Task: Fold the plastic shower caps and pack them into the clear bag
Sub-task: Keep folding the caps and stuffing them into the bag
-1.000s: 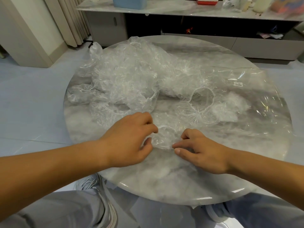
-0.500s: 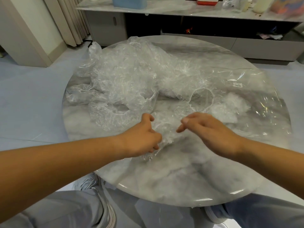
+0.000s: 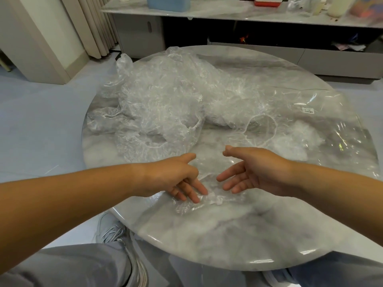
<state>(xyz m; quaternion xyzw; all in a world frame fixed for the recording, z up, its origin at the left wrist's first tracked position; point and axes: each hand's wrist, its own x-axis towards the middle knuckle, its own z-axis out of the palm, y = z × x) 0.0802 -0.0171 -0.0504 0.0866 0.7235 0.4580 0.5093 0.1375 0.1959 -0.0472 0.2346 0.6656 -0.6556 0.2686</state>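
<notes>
Clear on clear: the edges of the shower cap (image 3: 209,198) between the hands are hard to trace; it looks crumpled. Left hand (image 3: 172,177) open, straight fingers touching it. Right hand (image 3: 257,172) open just beside it, contact unclear. Cap pile (image 3: 165,100) at far left of table (image 3: 228,235). Clear bag (image 3: 331,125) flat at right, label (image 3: 307,110) unreadable. Sideboard (image 3: 228,9) behind, blue box (image 3: 167,2) cut off by the frame.

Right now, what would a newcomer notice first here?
A big heap of clear caps covers the table's far left and middle. The left grip and right grip, both open, flank one crumpled cap near the front edge. The clear bag lies flat at right.
</notes>
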